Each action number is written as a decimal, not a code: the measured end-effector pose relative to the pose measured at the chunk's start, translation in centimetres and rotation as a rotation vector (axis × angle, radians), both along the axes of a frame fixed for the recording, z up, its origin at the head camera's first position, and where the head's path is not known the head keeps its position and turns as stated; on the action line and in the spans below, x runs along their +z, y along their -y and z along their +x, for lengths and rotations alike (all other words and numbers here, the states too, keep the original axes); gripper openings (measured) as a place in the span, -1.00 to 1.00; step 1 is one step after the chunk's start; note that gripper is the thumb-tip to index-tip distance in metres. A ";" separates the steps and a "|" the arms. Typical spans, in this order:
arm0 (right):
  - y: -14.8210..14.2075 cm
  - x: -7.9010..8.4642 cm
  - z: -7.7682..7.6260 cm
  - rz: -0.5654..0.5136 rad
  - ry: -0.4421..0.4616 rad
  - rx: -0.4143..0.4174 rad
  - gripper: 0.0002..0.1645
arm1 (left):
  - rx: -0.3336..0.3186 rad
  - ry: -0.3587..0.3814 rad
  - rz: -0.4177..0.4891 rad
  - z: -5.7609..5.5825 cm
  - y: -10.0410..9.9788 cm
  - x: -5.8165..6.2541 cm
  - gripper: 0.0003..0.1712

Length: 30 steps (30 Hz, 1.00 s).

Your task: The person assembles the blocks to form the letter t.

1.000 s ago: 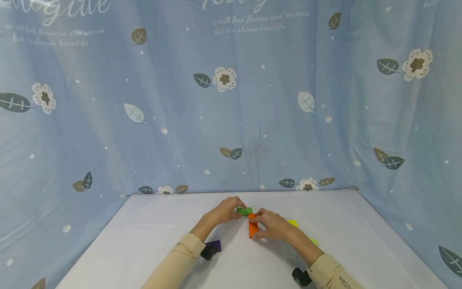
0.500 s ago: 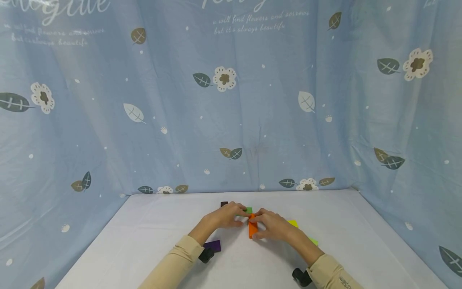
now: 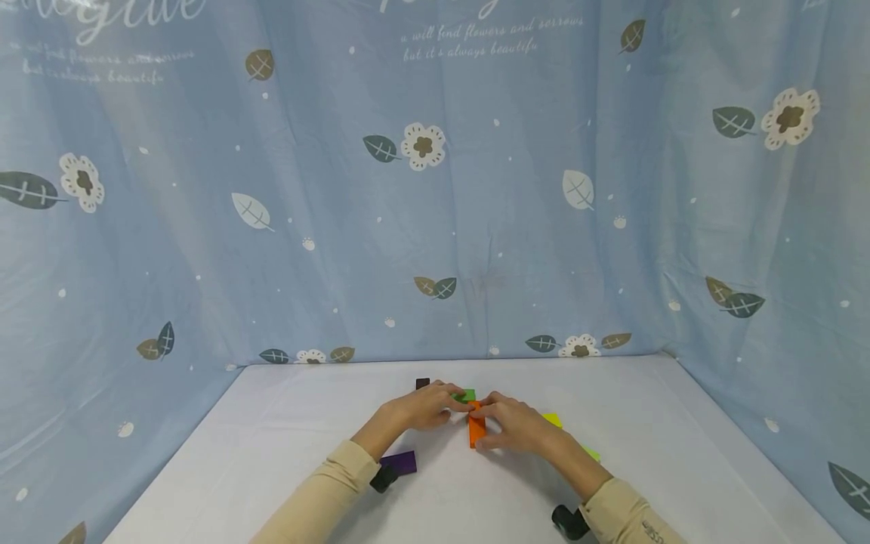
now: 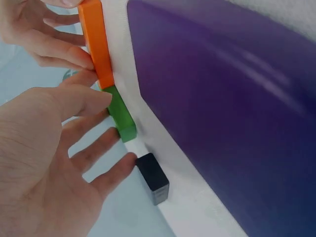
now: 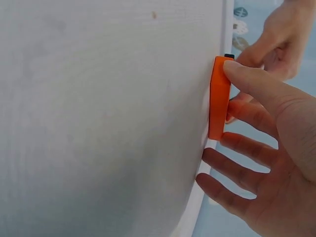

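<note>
My right hand (image 3: 513, 425) grips an orange block (image 3: 477, 429) standing on the white table; in the right wrist view the thumb lies on one face of the block (image 5: 219, 98) and fingers touch the other side. A green block (image 4: 122, 116) adjoins the orange block's far end. My left hand (image 3: 423, 408) is at the green block, with the thumb on its near edge and fingers behind it; the index finger reaches to the orange block's end. In the left wrist view its little finger touches or nearly touches a black block (image 4: 153, 173).
A purple block (image 3: 399, 462) lies below the left wrist and looms close in the left wrist view. Yellow (image 3: 552, 419) and lime (image 3: 593, 454) blocks lie partly behind the right forearm. Black wrist cameras (image 3: 569, 521) hang under the sleeves. A patterned blue curtain (image 3: 435, 227) surrounds the white table (image 3: 462, 502).
My left hand has shifted slightly right and down toward the orange block's end, uncovering the black block behind it. The right hand and the orange block have stayed in place.
</note>
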State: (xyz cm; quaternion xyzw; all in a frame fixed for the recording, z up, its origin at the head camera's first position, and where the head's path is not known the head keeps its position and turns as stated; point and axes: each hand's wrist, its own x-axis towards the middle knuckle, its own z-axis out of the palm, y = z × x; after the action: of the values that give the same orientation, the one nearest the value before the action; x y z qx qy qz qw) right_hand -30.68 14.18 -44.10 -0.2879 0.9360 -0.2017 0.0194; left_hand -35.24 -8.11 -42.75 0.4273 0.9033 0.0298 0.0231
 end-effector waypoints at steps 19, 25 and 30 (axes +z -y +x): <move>0.1 0.4 0.5 0.014 0.018 -0.001 -0.30 | 0.007 0.088 -0.022 -0.6 0.4 0.3 -0.42; 0.1 0.4 0.4 -0.001 0.029 0.013 -0.30 | -0.008 0.071 -0.039 -0.7 0.5 0.3 -0.43; 0.1 0.4 0.5 -0.011 0.035 0.006 -0.30 | -0.011 0.063 -0.039 -0.8 0.5 0.2 -0.43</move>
State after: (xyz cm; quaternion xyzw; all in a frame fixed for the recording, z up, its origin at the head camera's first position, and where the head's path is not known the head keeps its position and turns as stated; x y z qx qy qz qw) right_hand -30.15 14.06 -43.66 -0.2872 0.9335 -0.2119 0.0346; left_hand -36.05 -8.65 -42.54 0.4305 0.9002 0.0255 0.0602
